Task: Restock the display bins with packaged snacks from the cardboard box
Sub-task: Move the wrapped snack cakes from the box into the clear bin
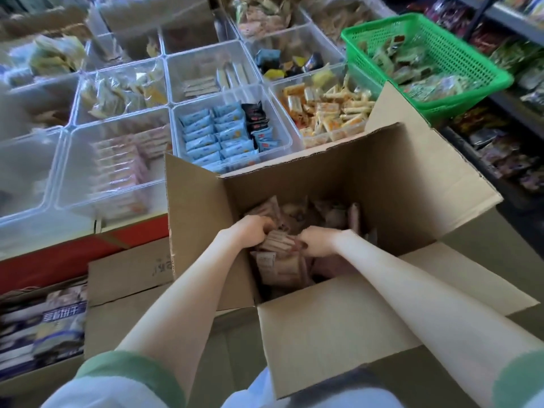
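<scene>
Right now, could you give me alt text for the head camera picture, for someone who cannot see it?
A person's left hand and right hand reach into an open brown cardboard box, both gripping pale packaged snacks. Behind it stand clear plastic display bins of wrapped snacks, with a green plastic mesh basket at upper right.
</scene>
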A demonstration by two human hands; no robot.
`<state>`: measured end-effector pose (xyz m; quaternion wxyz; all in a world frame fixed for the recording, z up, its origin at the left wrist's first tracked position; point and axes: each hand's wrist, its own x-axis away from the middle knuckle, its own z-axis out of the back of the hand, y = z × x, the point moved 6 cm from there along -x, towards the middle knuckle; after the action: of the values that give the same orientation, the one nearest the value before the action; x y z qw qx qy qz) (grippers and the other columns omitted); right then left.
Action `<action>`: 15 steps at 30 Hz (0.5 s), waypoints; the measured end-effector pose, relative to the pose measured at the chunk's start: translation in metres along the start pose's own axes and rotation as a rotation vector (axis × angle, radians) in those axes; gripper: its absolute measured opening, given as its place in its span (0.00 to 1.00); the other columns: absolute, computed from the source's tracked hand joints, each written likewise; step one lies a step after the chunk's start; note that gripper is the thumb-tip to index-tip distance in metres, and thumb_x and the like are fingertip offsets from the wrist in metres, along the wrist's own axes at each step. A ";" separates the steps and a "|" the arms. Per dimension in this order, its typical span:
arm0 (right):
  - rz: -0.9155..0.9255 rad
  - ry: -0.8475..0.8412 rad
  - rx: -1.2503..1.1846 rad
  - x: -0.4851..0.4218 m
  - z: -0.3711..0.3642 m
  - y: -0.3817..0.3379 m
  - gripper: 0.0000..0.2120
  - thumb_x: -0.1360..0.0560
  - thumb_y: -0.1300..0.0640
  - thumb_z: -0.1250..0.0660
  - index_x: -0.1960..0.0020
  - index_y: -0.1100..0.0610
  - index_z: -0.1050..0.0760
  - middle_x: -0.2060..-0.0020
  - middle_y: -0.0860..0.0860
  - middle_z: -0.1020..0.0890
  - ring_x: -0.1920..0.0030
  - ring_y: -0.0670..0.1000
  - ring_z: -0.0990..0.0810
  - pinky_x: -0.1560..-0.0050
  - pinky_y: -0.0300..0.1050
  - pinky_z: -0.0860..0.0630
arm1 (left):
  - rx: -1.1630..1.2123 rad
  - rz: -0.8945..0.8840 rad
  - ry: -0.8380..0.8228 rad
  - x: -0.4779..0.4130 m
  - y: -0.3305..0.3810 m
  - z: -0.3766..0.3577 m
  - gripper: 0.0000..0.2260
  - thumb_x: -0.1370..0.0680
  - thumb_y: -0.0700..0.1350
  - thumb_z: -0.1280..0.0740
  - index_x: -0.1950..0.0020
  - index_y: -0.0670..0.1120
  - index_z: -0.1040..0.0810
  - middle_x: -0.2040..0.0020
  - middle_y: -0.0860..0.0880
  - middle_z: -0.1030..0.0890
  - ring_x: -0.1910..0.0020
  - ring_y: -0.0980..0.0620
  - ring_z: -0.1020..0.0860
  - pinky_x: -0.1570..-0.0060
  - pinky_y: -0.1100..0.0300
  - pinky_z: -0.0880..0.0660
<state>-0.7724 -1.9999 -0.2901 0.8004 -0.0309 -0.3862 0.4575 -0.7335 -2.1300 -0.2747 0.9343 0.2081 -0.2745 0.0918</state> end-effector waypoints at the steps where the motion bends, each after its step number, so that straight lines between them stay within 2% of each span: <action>1: -0.008 0.044 -0.066 0.001 0.005 0.005 0.08 0.23 0.57 0.40 0.53 0.60 0.24 0.57 0.53 0.20 0.57 0.54 0.24 0.61 0.43 0.31 | -0.001 -0.003 -0.001 -0.002 0.000 0.000 0.22 0.22 0.35 0.42 0.30 0.50 0.28 0.31 0.48 0.28 0.34 0.48 0.29 0.37 0.61 0.35; 4: -0.029 0.248 -0.288 0.016 0.028 0.014 0.04 0.25 0.58 0.39 0.54 0.55 0.25 0.57 0.52 0.20 0.57 0.53 0.23 0.56 0.46 0.30 | 0.033 -0.008 -0.011 -0.005 0.006 -0.003 0.21 0.21 0.37 0.42 0.29 0.51 0.30 0.29 0.47 0.30 0.32 0.47 0.31 0.36 0.61 0.36; 7: -0.002 0.418 -0.474 0.041 0.051 0.019 0.05 0.26 0.56 0.39 0.59 0.49 0.26 0.54 0.52 0.17 0.54 0.53 0.20 0.48 0.50 0.25 | 0.161 0.019 0.082 -0.004 0.013 0.002 0.18 0.19 0.41 0.43 0.29 0.49 0.30 0.28 0.46 0.32 0.30 0.46 0.33 0.34 0.60 0.38; 10: 0.023 0.599 -0.684 0.079 0.077 0.020 0.06 0.24 0.59 0.38 0.60 0.56 0.29 0.55 0.54 0.17 0.59 0.49 0.22 0.54 0.46 0.27 | 0.441 0.066 0.245 0.006 0.020 0.017 0.17 0.18 0.47 0.43 0.29 0.51 0.33 0.30 0.46 0.29 0.34 0.47 0.29 0.40 0.63 0.34; 11: 0.032 0.668 -0.760 0.092 0.084 0.021 0.06 0.25 0.58 0.38 0.60 0.59 0.30 0.55 0.57 0.17 0.59 0.48 0.23 0.55 0.46 0.28 | 0.499 0.067 0.300 0.011 0.024 0.024 0.18 0.18 0.48 0.43 0.28 0.51 0.34 0.32 0.46 0.28 0.36 0.47 0.27 0.43 0.63 0.33; 13: 0.069 0.791 -0.898 0.116 0.095 0.019 0.07 0.27 0.57 0.38 0.60 0.60 0.32 0.54 0.62 0.19 0.58 0.51 0.24 0.55 0.48 0.30 | 0.568 0.027 0.392 0.024 0.038 0.039 0.18 0.18 0.49 0.43 0.27 0.53 0.35 0.34 0.46 0.26 0.37 0.47 0.27 0.43 0.61 0.32; 14: 0.091 0.841 -0.957 0.127 0.098 0.015 0.07 0.28 0.57 0.38 0.61 0.59 0.32 0.53 0.66 0.21 0.57 0.52 0.25 0.55 0.49 0.31 | 0.604 -0.001 0.414 0.032 0.044 0.046 0.17 0.18 0.49 0.44 0.29 0.53 0.34 0.36 0.46 0.25 0.40 0.47 0.25 0.44 0.59 0.30; 15: 0.112 0.890 -1.011 0.135 0.100 0.011 0.06 0.28 0.57 0.39 0.61 0.59 0.32 0.53 0.68 0.22 0.57 0.53 0.25 0.55 0.49 0.31 | 0.669 -0.025 0.403 0.041 0.050 0.052 0.15 0.17 0.48 0.44 0.31 0.52 0.30 0.41 0.46 0.22 0.47 0.48 0.22 0.48 0.58 0.26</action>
<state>-0.8069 -1.9215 -0.1444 0.7454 -0.6070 -0.1842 0.2051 -0.7383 -2.1058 -0.1962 0.8509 0.4826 -0.0380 0.2039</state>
